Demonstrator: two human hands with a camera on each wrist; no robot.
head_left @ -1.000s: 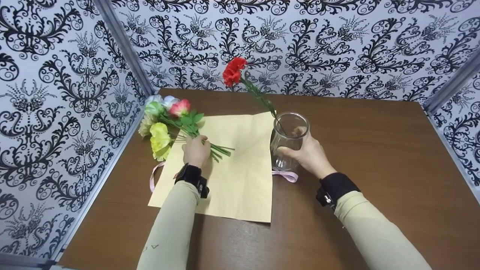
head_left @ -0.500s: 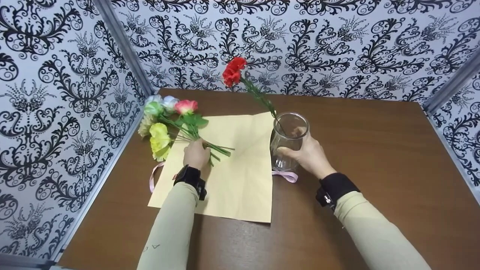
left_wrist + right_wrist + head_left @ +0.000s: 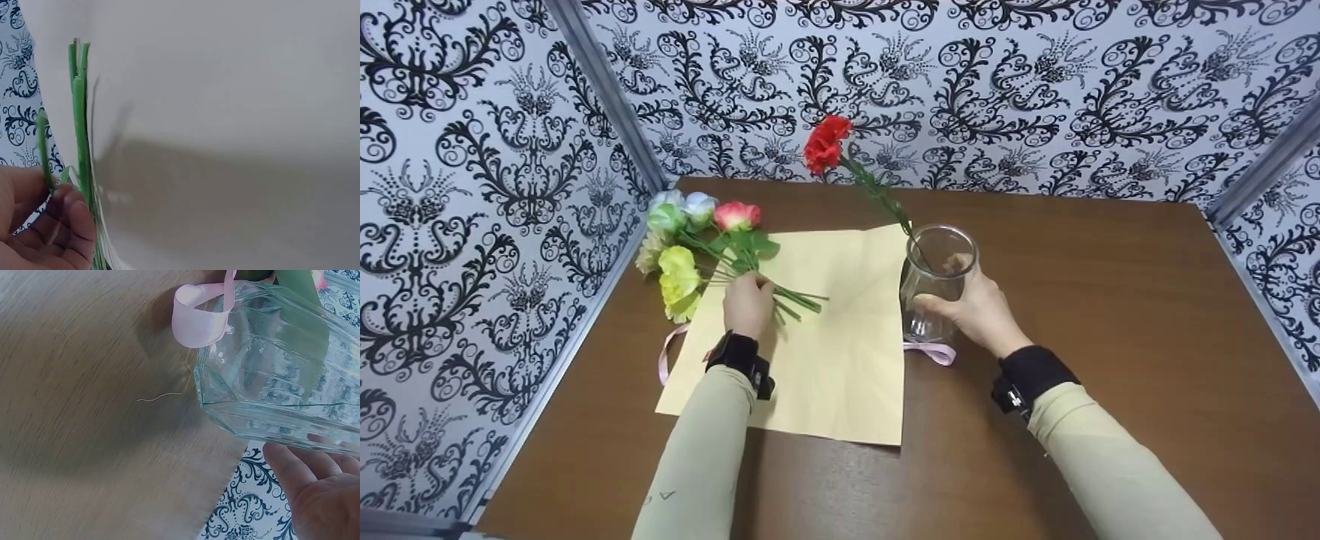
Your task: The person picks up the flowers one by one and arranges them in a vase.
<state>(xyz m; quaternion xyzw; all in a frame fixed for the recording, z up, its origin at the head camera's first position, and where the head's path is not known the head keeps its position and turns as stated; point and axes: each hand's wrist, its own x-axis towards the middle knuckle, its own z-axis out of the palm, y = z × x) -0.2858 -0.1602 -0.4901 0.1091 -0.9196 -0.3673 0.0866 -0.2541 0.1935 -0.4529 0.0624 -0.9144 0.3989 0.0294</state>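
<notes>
My left hand (image 3: 748,304) pinches a green flower stem (image 3: 44,149) between thumb and fingers, above the left part of the cream paper sheet (image 3: 840,360). Other stems (image 3: 81,129) lie on the paper beside it. Their heads are at the left: a pink-red flower (image 3: 736,216), a yellow flower (image 3: 680,276) and pale blue and green ones (image 3: 667,214). Which head belongs to the pinched stem is hidden by the hand. My right hand (image 3: 979,307) grips the clear glass vase (image 3: 930,289), which stands upright at the paper's right edge. One red carnation (image 3: 826,144) leans left out of it.
A pink ribbon (image 3: 937,352) pokes out from under the paper near the vase base, with another ribbon loop (image 3: 664,360) at the paper's left edge. The brown table (image 3: 1095,300) is bordered by patterned walls (image 3: 1035,97) at back and sides.
The pink-red flower has shifted to the right, and its leaves moved with it. My left hand has moved slightly and stays over the stems. The right hand, vase and carnation have held still.
</notes>
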